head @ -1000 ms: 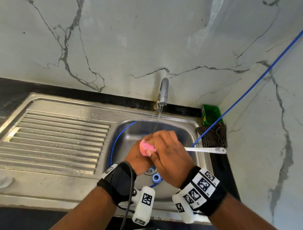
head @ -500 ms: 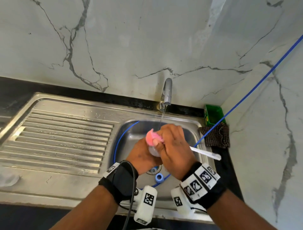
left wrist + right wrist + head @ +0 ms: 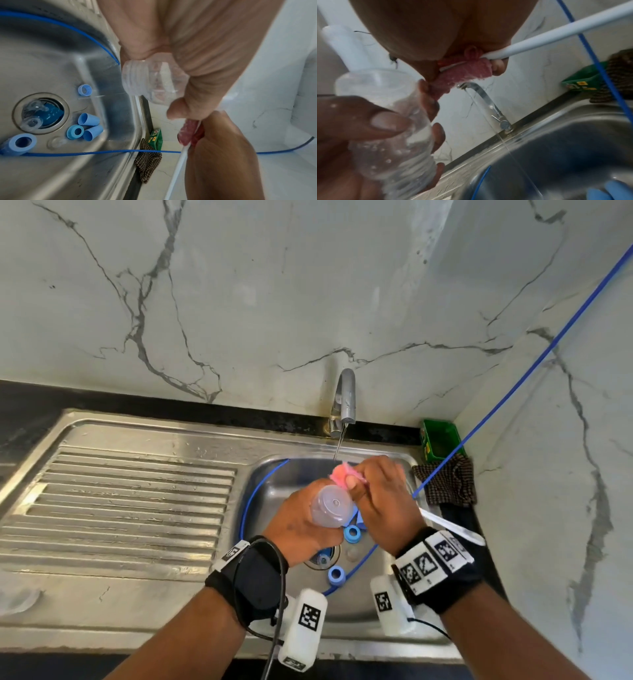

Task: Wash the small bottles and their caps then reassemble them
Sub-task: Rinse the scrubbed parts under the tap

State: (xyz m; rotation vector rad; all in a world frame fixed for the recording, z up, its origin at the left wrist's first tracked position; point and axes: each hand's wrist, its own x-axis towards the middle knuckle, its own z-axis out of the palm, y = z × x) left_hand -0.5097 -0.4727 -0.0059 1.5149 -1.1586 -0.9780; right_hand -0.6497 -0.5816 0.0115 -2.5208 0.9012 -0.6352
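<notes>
Over the sink basin my left hand grips a small clear bottle, its base turned up at the head camera. The left wrist view shows the bottle with its threaded mouth aimed down at the basin. My right hand pinches a pink sponge brush by its head, just above the bottle and outside it, and the white handle sticks out to the right. Several blue caps lie around the drain, where clear teats sit.
The tap runs a thin stream into the basin. A blue hose crosses from the upper right and loops round the sink. A green box and a checked cloth sit at the back right corner. The ribbed drainboard lies to the left.
The hands were pressed together round the sponge. Now the left hand has tipped the bottle so its base faces up, and the sponge head sits clear above it.
</notes>
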